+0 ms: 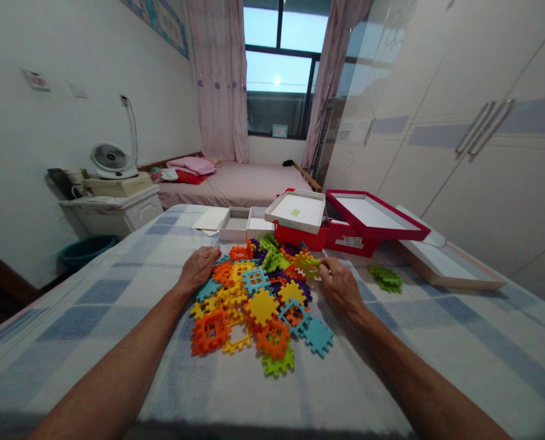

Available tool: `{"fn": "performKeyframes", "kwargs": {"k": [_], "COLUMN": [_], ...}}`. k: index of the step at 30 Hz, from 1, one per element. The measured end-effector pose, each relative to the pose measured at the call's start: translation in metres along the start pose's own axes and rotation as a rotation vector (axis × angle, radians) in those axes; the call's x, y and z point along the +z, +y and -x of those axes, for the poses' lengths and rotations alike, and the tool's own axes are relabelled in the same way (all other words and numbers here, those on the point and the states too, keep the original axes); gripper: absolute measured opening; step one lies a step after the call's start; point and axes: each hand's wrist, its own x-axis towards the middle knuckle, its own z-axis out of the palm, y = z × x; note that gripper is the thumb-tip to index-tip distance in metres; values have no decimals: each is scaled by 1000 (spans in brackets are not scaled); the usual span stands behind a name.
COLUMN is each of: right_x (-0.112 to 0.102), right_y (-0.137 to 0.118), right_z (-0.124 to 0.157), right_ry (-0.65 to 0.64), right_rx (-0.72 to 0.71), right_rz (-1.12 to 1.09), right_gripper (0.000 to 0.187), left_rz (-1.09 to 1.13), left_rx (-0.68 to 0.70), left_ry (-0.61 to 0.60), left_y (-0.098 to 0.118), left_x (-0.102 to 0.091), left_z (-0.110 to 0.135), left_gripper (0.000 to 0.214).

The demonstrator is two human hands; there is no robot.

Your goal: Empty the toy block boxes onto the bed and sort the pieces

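A heap of colourful plastic interlocking building pieces point(261, 305) with toothed edges lies on the checked cloth in front of me. Orange, yellow, blue, purple and green squares are jumbled together, some solid, some with a window frame inside. At the heap's right side, my right hand point(342, 284) is closed, thumb and fingers pinching the edge of a yellow-green interlocking piece point(307, 264). My left hand point(199, 269) rests against the heap's left edge, palm down with fingers laid out, holding nothing that I can see; its fingertips are partly hidden.
Right of my right hand sits a small stack of green pieces point(385, 278). Behind the heap stand small grey-white box trays point(235, 224), a white lid point(296, 208) on a red box point(300, 236), and a red-rimmed lid point(377, 215). A shallow tray point(456, 266) lies at the right.
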Motion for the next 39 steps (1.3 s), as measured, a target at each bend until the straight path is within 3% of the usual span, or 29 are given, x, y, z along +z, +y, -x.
{"fn": "performKeyframes", "kwargs": {"k": [3,6,9,12,17,20,24,28,32,35,39], "right_x": [-6,-12,-19,-20,-7,2,6,3,-10,-30,-66], "right_y": [5,4,-9,-30,-62,-72,-77,-72,-46,-7,60], "right_z": [0,-2,-7,-18,-43,-54,-57,-51,-42,-36,-26], "right_ry": [-22,-49,-93,-188,-306,-330,-315,-238,-163,-53,48], "right_rx": [125,120,-26,-290,-631,-750,-781,-730,-546,-394,-124], "right_rz": [-89,-224,-282,-207,248,425,475,388,135,41,206], "right_gripper": [25,21,27,41,59,59,41,31,25,23,26], "left_rz": [9,18,25,26,27,29,25,19,19,23,30], "left_rx": [-1,-8,-3,12,33,29,20,28,27,27,26], "left_ry": [9,21,22,19,12,12,15,10,10,10,12], "left_y": [0,0,-1,0,-1,-2,-4,-3,-3,-4,-4], "left_x": [0,1,2,2,2,3,3,3,3,4,4], "left_z": [0,0,0,0,0,-1,-1,-1,-1,-1,-1], "left_gripper": [57,56,55,55,59,59,53,50,53,56,57]}}
